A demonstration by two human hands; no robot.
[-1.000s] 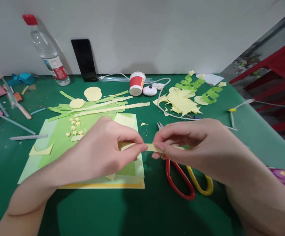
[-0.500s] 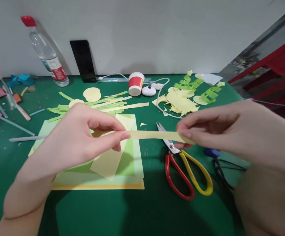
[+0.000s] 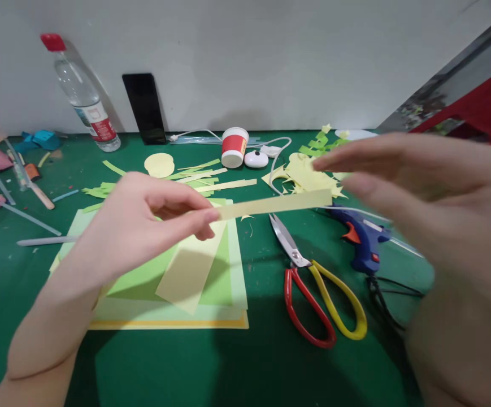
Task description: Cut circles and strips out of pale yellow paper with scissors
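Note:
Between thumb and fingers, my left hand (image 3: 160,220) pinches one end of a pale yellow paper strip (image 3: 279,204). The strip reaches out to the right, its far end free in the air. My right hand (image 3: 423,186) is off to the right with thumb and fingers apart, holding nothing and slightly blurred. Scissors (image 3: 296,259) with one red and one yellow handle lie below the strip. Under my left hand rest stacked green and yellow paper sheets (image 3: 237,271), with a pale yellow paper piece (image 3: 192,271) on top. A blue glue gun (image 3: 366,243) lies near my right hand.
Cut paper strips (image 3: 224,185) and yellow paper scraps (image 3: 307,175) lie farther back. A paper cup (image 3: 234,148), a white earbud case (image 3: 256,159), a phone (image 3: 144,107) and a water bottle (image 3: 88,99) stand along the wall. A white cable (image 3: 290,144) loops behind.
My right hand has let go of the strip and moved up and right, its fingers opening. The strip's right end has risen. The glue gun has come into fuller view.

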